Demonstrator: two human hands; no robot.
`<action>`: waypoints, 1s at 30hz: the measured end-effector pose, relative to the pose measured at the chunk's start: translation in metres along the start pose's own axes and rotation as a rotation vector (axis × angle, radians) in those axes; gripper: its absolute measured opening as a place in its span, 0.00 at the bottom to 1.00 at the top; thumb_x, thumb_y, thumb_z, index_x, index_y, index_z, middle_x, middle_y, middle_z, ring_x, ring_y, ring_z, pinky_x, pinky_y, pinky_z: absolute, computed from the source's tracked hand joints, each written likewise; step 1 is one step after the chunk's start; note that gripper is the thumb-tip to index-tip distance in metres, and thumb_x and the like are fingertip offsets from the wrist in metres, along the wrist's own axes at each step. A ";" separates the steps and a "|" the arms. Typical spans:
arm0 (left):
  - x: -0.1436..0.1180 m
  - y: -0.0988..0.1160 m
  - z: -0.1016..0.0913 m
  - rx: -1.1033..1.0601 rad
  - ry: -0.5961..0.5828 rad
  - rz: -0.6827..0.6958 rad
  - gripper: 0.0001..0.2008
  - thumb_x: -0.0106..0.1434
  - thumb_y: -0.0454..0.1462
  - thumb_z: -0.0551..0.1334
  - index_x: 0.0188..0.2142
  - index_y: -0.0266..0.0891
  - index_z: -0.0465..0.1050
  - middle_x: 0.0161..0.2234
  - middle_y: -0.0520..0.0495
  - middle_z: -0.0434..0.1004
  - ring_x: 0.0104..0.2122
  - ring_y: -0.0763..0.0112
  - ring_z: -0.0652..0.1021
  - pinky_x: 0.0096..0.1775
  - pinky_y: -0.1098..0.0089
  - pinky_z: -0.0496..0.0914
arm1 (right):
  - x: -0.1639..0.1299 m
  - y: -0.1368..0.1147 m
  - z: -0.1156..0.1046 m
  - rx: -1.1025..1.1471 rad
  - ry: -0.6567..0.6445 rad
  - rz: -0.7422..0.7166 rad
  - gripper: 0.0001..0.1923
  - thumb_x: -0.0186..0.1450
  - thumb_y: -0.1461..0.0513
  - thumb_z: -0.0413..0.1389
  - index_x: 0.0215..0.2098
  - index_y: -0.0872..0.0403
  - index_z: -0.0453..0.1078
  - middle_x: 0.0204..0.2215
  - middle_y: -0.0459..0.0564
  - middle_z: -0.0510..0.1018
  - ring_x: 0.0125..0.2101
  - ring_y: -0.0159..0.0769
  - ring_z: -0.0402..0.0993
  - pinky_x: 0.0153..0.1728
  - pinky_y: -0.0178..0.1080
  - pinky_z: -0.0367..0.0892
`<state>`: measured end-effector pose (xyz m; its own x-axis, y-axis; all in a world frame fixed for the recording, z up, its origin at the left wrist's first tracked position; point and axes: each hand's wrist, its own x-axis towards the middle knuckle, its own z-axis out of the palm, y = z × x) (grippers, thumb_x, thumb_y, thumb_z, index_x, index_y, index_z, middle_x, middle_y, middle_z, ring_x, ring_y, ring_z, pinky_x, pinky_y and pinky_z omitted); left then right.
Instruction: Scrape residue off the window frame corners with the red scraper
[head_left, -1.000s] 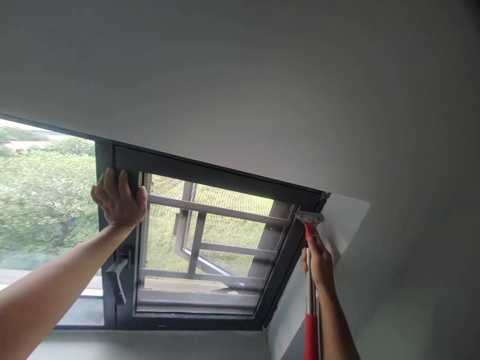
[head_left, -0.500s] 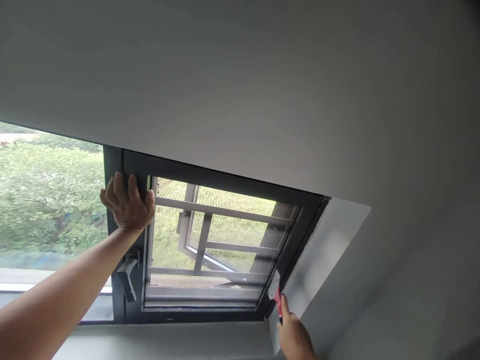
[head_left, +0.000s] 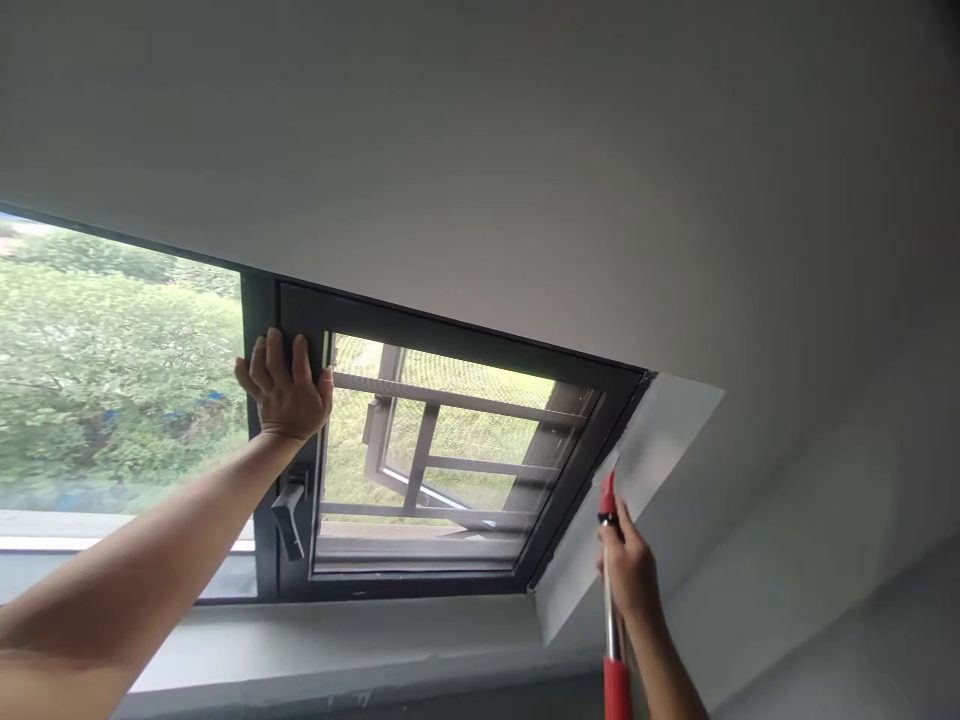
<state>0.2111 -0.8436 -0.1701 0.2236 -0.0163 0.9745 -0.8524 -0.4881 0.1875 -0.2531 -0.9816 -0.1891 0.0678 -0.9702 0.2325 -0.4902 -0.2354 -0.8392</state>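
Observation:
My left hand (head_left: 289, 390) lies with spread fingers against the dark upright of the window frame (head_left: 450, 310), above the window handle (head_left: 289, 515). Fingers of my right hand (head_left: 630, 565) are wrapped round a long-handled scraper (head_left: 609, 500), which has a red head, a black collar, a silver shaft and a red lower grip. The scraper's tip is at the pale side reveal (head_left: 667, 430), just right of the frame. Its blade shows only as a thin edge.
The ceiling (head_left: 450, 150) slopes low over the window. Beneath the frame runs a pale sill (head_left: 375, 640). A fixed pane (head_left: 112, 380) on the left looks onto greenery, and bars (head_left: 480, 465) cross outside the right pane. The grey wall (head_left: 825, 500) rises at right.
My right hand has raised the scraper from the frame's lower right corner up along the reveal, and turned its blade edge-on. The view has shifted; my left hand keeps its place on the frame.

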 end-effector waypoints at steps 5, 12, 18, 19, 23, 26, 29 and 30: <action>-0.001 -0.003 0.002 -0.009 0.010 0.007 0.32 0.61 0.42 0.54 0.61 0.32 0.46 0.62 0.31 0.43 0.61 0.49 0.47 0.56 0.43 0.43 | 0.049 -0.069 -0.004 0.239 0.142 -0.064 0.33 0.54 0.54 0.52 0.58 0.49 0.53 0.20 0.39 0.69 0.15 0.30 0.68 0.16 0.31 0.66; -0.002 -0.006 0.004 -0.061 0.017 0.000 0.33 0.60 0.42 0.55 0.61 0.34 0.47 0.62 0.31 0.44 0.61 0.49 0.47 0.55 0.42 0.42 | 0.091 -0.103 0.016 0.123 0.216 -0.006 0.25 0.58 0.59 0.47 0.54 0.52 0.55 0.19 0.41 0.68 0.15 0.31 0.68 0.15 0.32 0.65; -0.001 -0.007 0.004 -0.116 -0.004 -0.030 0.33 0.59 0.43 0.56 0.61 0.35 0.48 0.62 0.31 0.45 0.61 0.49 0.48 0.55 0.41 0.42 | 0.098 -0.111 0.008 0.014 0.229 0.049 0.20 0.60 0.59 0.46 0.51 0.51 0.57 0.19 0.41 0.69 0.16 0.31 0.69 0.17 0.32 0.66; -0.001 -0.007 0.004 -0.112 -0.001 -0.019 0.33 0.59 0.42 0.56 0.61 0.35 0.48 0.62 0.31 0.45 0.61 0.49 0.47 0.55 0.41 0.42 | 0.099 -0.113 0.007 -0.002 0.229 0.054 0.20 0.60 0.59 0.46 0.51 0.52 0.57 0.18 0.41 0.69 0.15 0.31 0.69 0.17 0.32 0.66; -0.001 -0.007 0.004 -0.101 0.005 -0.001 0.34 0.59 0.42 0.57 0.62 0.35 0.47 0.62 0.31 0.44 0.61 0.49 0.48 0.55 0.41 0.42 | 0.103 -0.115 0.006 -0.065 0.228 0.055 0.18 0.60 0.60 0.47 0.49 0.54 0.58 0.16 0.41 0.68 0.14 0.31 0.68 0.17 0.32 0.66; -0.001 -0.007 0.004 -0.117 0.000 -0.005 0.34 0.59 0.42 0.57 0.61 0.34 0.48 0.62 0.30 0.44 0.61 0.49 0.47 0.55 0.40 0.41 | 0.108 -0.113 0.007 -0.099 0.241 0.049 0.18 0.60 0.60 0.47 0.49 0.55 0.58 0.16 0.39 0.67 0.14 0.30 0.68 0.19 0.32 0.66; -0.001 -0.007 0.003 -0.143 0.001 -0.004 0.33 0.59 0.42 0.57 0.61 0.35 0.48 0.62 0.30 0.44 0.61 0.48 0.47 0.55 0.39 0.41 | 0.110 -0.113 0.007 -0.122 0.243 0.048 0.17 0.61 0.60 0.47 0.48 0.55 0.58 0.16 0.39 0.66 0.14 0.30 0.68 0.20 0.32 0.66; -0.001 -0.007 0.003 -0.142 0.003 -0.001 0.33 0.59 0.42 0.57 0.61 0.35 0.48 0.62 0.31 0.44 0.61 0.48 0.47 0.55 0.39 0.41 | 0.110 -0.114 0.007 -0.128 0.243 0.046 0.17 0.61 0.61 0.47 0.48 0.55 0.58 0.16 0.39 0.67 0.14 0.29 0.68 0.20 0.32 0.66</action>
<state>0.2189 -0.8428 -0.1725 0.2234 -0.0129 0.9746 -0.9106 -0.3594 0.2040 -0.1835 -1.0621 -0.0714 -0.1600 -0.9341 0.3193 -0.5951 -0.1668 -0.7861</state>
